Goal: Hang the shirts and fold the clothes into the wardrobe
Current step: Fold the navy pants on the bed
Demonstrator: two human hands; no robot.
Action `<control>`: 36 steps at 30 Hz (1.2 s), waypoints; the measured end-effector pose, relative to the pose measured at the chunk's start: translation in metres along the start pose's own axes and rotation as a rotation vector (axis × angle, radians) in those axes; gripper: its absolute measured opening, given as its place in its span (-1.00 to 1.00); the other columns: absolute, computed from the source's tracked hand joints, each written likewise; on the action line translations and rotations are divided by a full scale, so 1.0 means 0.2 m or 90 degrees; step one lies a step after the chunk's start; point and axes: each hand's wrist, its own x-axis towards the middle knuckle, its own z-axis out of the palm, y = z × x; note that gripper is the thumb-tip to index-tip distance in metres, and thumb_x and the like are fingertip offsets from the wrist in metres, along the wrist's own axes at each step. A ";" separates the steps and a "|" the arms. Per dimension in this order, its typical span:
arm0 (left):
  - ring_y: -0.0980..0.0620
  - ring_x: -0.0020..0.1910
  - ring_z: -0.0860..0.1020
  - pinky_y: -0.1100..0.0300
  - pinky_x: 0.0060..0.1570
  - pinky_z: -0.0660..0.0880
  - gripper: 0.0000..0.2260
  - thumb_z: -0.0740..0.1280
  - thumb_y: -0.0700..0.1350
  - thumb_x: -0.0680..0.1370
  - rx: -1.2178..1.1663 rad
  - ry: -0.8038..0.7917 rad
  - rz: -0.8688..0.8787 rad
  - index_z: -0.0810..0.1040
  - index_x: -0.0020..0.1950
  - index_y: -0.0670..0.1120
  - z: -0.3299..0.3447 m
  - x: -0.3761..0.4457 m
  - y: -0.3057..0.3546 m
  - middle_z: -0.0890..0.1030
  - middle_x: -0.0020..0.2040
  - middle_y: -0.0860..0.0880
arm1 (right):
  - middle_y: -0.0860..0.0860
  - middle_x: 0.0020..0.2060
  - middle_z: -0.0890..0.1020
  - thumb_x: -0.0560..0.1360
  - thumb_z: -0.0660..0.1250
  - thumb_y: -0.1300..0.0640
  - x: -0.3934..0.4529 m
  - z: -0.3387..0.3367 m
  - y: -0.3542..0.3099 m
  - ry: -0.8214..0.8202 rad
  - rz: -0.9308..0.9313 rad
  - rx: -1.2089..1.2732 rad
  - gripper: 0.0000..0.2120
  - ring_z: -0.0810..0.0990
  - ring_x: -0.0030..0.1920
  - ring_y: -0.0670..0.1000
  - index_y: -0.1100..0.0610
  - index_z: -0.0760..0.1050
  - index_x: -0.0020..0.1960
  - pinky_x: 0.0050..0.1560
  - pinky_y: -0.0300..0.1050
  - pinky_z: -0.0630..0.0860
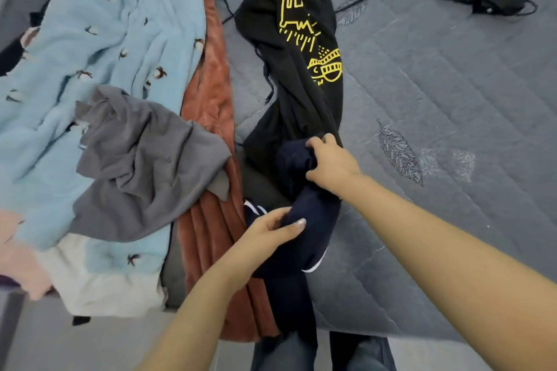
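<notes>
- On the bed [437, 75], which has a grey quilted cover with leaf shapes sewn on it, lies a messy heap of clothes.
- Both hands hold a dark navy garment [304, 205] near the front edge of the bed.
- The right hand [330, 163] grips the top part of the navy garment, with its fingers [316, 143] curled tight into the cloth.
- The left hand [268, 230] holds the lower part of the same garment, with the thumb on top and the other fingers tucked under the fold.
- The navy garment hangs down past the edge of the bed, and a thin white stripe shows on it.
- A black hoodie [301, 69] with yellow drawings lies just behind the navy garment and touches it. It stretches away toward the far side of the bed.
- A rust-brown fuzzy cloth [211, 99] lies in a long strip to the left of the hoodie.
- A grey shirt [144, 166] sits crumpled on top of the brown cloth and a fluffy light blue robe [105, 39] with little birds on it.
- A white cloth [99, 289] and a pink cloth [18, 262] peek out at the near left.
- A black cable with a charger [497, 1] lies at the far right of the bed, well apart from the clothes.
</notes>
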 end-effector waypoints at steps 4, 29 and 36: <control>0.07 0.00 0.62 0.25 -0.09 0.54 -0.80 0.22 -0.05 0.64 -0.036 0.106 -0.069 0.47 0.25 -0.02 0.03 0.13 -0.07 0.59 0.19 0.00 | 0.01 -0.08 0.62 0.41 0.29 0.39 -0.13 0.13 0.20 0.159 0.019 0.434 -0.74 0.58 -0.06 -0.03 0.12 0.54 0.00 -0.05 -0.21 0.42; 0.03 0.38 0.34 0.04 0.40 0.28 -0.57 0.32 0.10 0.57 0.475 0.158 0.088 0.42 0.41 0.04 2.05 1.09 -0.36 0.42 0.39 0.03 | 0.07 -0.01 0.54 0.55 0.11 0.39 -0.87 0.03 2.64 0.295 0.506 1.274 -0.68 0.56 -0.01 0.01 0.11 0.42 0.21 0.04 -0.16 0.41; 0.04 -0.04 0.52 0.14 0.06 0.22 -0.92 0.39 0.04 0.52 0.610 0.264 0.203 0.53 -0.08 0.08 2.33 1.19 -0.30 0.56 -0.11 0.08 | 0.09 0.02 0.62 0.58 0.21 0.28 -1.09 0.11 2.96 0.316 0.568 0.981 -0.81 0.60 -0.12 -0.05 0.16 0.50 0.15 -0.11 -0.20 0.54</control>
